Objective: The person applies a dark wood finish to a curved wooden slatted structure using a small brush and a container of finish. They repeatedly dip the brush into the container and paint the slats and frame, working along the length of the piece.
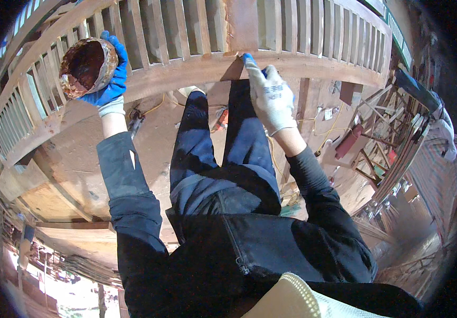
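While left hand (117, 82) holds pot (84, 62), right (272, 96) is apart

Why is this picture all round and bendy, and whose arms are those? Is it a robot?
No robot here! These are a person's own arms, wearing gloves. The camera sits on their head and looks down, so you see their legs too. Its very wide lens makes straight things look curved.

The left hand holds a round, crusty container, dark reddish-brown inside. The right hand reaches to the edge of a big wooden piece with slats. I can't tell whether those fingers pinch something small.

Down on the floor, a small orange thing lies between the legs.
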{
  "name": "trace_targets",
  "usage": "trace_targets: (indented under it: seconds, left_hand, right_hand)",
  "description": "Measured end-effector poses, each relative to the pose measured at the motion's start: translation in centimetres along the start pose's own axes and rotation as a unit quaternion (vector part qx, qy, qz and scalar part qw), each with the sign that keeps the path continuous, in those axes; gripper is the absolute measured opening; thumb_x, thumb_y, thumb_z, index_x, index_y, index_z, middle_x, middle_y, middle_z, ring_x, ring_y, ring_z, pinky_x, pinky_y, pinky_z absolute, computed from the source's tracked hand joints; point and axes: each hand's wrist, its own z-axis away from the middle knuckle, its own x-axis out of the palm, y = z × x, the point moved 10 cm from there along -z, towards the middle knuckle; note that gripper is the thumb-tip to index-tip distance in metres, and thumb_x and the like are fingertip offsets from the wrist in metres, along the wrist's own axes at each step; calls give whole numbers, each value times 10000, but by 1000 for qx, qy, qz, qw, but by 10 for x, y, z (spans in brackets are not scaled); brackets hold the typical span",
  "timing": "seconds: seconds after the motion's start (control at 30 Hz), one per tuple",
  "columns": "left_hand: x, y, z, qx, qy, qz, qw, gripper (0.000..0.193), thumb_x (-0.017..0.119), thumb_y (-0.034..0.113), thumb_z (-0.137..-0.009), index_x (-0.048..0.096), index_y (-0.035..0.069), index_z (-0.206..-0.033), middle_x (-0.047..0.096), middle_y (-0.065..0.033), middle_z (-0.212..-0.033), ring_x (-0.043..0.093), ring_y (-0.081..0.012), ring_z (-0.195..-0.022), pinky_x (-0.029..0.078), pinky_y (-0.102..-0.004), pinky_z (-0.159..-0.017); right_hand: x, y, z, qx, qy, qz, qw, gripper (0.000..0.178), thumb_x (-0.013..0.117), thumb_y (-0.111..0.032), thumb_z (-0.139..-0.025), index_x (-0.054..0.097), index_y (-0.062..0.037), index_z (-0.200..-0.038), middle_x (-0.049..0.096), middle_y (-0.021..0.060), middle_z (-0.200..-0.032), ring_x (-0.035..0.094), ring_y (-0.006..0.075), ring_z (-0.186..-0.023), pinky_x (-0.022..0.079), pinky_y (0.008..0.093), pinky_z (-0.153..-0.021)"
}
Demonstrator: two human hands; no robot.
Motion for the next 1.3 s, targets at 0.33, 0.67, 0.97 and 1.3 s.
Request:
trace_targets:
  seconds: [0.33,0.67,0.97,1.3]
  left_hand:
    - [5,1,0,10,-4,-8,1000,844,690,402,-728,382,10,-1408,400,-246,-1444,385,-431,-1322,311,-626,-1076]
    - [5,-8,3,-18,-6,-4,1000,573,630,363,-820,544,104,-1324,420,-202,-1451,411,-385,-1316,338,-589,-1068]
    - [2,-4,3,-17,34,-29,999,489,636,340,-828,596,135,-1270,430,-199,-1444,423,-383,-1302,347,-597,-1056]
    - [3,-6,3,-18,31,-32,999,453,607,323,-866,590,149,-1284,418,-201,-1454,435,-389,-1294,354,-579,-1065]
  right_hand:
    - [-10,12,-5,11,35,-26,999,470,530,-110,-888,511,-203,-1348,562,157,-893,610,355,-752,494,448,-653]
    - [-4,10,-4,-14,38,-177,983,505,515,-67,-898,487,-206,-1383,492,133,-800,556,336,-684,465,442,-626]
    - [-37,34,-94,-88,210,-208,951,343,552,-96,-919,602,-135,-1256,647,178,-1043,661,275,-867,518,372,-747]
    - [-14,-4,-140,-70,104,79,989,443,493,-103,-911,500,-217,-1339,596,173,-1050,654,351,-878,547,443,-702]
